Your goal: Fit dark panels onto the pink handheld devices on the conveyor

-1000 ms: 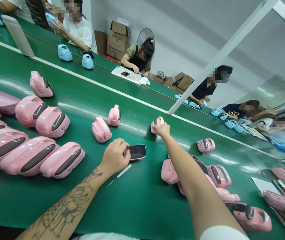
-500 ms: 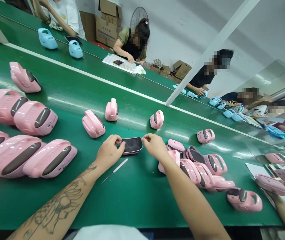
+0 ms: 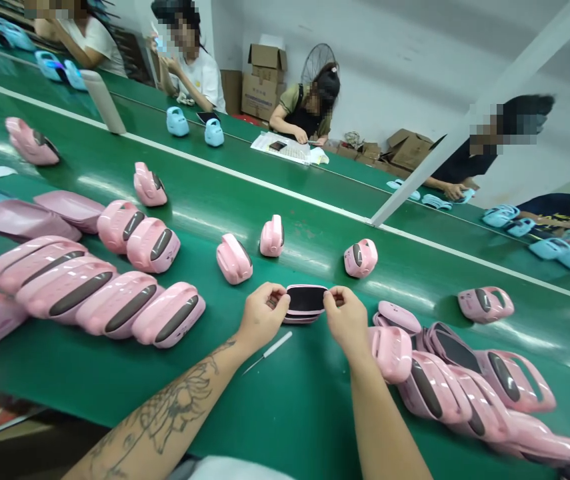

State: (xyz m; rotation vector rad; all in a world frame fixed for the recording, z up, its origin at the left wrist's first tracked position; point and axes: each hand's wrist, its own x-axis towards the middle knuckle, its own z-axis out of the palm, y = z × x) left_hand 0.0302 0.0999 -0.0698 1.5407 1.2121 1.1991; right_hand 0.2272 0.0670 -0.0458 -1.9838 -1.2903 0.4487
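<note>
Between my hands is a pink-rimmed black panel (image 3: 307, 300), its dark face turned toward me. My left hand (image 3: 263, 312) pinches its left end, thumb in front. At the opposite end, the fingers of my right hand (image 3: 347, 319) are closed on the edge. Just beneath it shows another pink edge (image 3: 301, 321); whether the two touch I cannot tell. A thin tool with a white handle (image 3: 279, 343) and a slim metal shaft lies on the green surface (image 3: 275, 407), close below my left hand.
Glossy pink housings (image 3: 169, 313) with dark windows stand in rows at left. More pink housings (image 3: 437, 390) and stacked pink-rimmed panels (image 3: 455, 347) lie beside my right forearm. Single housings (image 3: 361, 258) sit along the belt. Across it, several people work with light blue housings (image 3: 177, 121).
My view has swung left, so the scene sits further right. The panel's pink rim now faces me all round, and my right hand has closed on its right end.
</note>
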